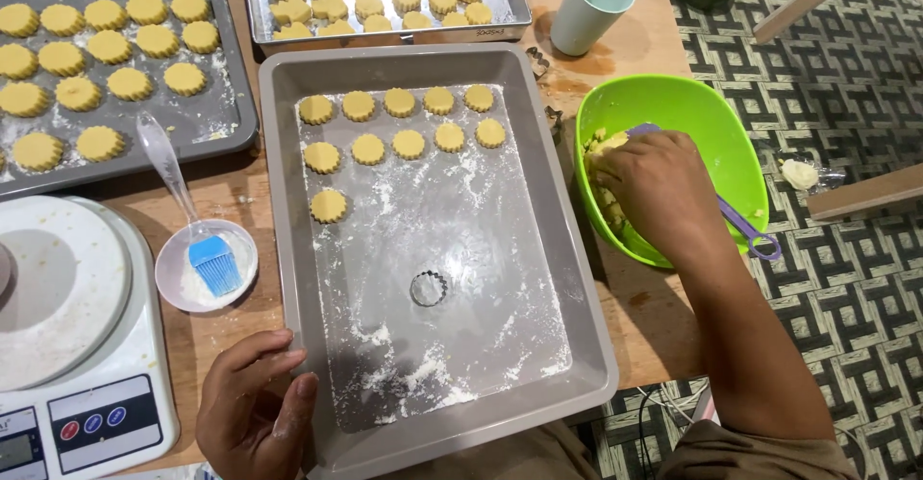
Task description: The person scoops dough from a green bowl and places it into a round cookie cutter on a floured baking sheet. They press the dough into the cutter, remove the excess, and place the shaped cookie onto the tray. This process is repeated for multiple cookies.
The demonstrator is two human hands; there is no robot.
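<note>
My left hand (255,408) rests on the near left rim of a grey baking tray (577,278), fingers spread and dusted with flour. The floured tray holds several round scalloped yellow dough cookies (399,129) in rows at its far end, and a small metal scalloped cutter (429,288) lies near its middle. My right hand (659,187) reaches into a bright green bowl (716,120) to the tray's right and presses into the yellow dough (606,148) inside, fingers curled around it. A purple-handled utensil (745,225) lies in the bowl under my wrist.
A dark tray (226,115) of cut cookies sits at the far left and a metal tray (514,4) of cookies at the back. A small white dish holds a blue silicone brush (212,264). A white kitchen scale (87,345) stands near left; a pale cup (591,4) at back.
</note>
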